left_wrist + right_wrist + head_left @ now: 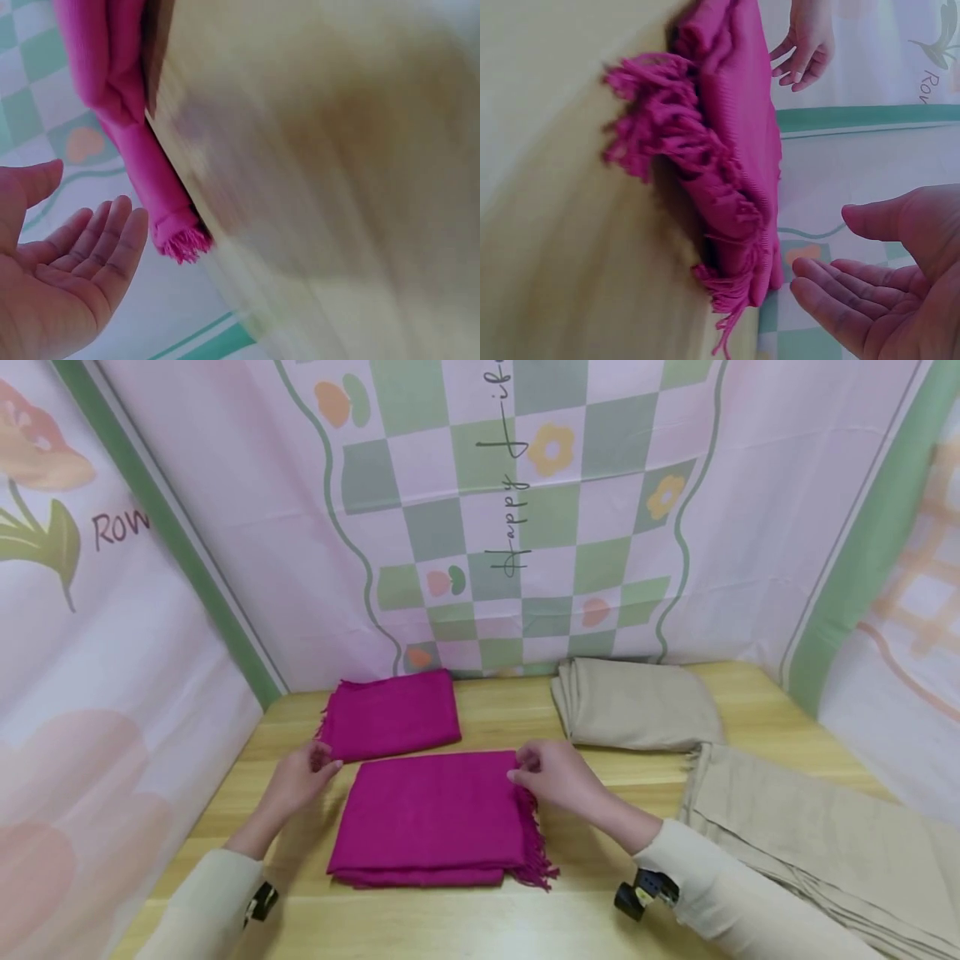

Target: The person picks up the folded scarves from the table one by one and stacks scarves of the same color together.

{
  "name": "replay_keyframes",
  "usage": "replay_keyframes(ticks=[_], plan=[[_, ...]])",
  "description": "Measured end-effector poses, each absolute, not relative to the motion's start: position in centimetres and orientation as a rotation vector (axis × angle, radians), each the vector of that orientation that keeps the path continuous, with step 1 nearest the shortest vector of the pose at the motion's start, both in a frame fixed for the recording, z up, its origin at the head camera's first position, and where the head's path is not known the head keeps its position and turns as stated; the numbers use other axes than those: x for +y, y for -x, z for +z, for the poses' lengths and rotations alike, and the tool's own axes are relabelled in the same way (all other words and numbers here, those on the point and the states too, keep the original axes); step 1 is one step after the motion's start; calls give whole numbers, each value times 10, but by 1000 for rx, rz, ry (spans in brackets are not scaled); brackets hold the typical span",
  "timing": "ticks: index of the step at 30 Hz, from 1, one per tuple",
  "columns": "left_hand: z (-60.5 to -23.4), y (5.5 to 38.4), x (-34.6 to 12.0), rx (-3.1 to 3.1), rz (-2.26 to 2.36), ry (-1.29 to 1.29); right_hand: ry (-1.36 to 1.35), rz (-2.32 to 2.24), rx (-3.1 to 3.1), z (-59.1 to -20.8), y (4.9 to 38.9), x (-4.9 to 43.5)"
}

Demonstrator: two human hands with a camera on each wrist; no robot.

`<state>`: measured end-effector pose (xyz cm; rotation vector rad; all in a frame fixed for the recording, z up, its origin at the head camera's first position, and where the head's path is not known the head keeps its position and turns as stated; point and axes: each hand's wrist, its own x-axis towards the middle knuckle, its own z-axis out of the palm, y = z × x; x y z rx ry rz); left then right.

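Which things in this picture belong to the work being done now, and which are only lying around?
Seemingly in the work:
- front magenta cloth, between the hands
- left hand and right hand
- perhaps back magenta cloth, near the left hand

Seemingly just lying around:
- back beige cloth, folded
- right beige cloth

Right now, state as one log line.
left hand: empty; right hand: empty; near magenta cloth: folded, between hands; far magenta cloth: folded; beige cloths: folded, at right

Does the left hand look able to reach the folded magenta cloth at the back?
Probably yes: the left hand is empty and near the back magenta cloth, with nothing visible blocking the way.
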<state>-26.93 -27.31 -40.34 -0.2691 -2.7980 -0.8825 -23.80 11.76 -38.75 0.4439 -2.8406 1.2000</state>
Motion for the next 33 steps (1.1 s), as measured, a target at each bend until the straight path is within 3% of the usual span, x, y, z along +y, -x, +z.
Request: replay_keyframes(ticks=[20, 33], plan=[[-401, 320, -283, -2875, -759, 156, -348, 1267, -2828, -364, 315, 52], [-401, 342, -287, -3045, -757, 68, -282, 1260, -2867, -384, 355, 24]])
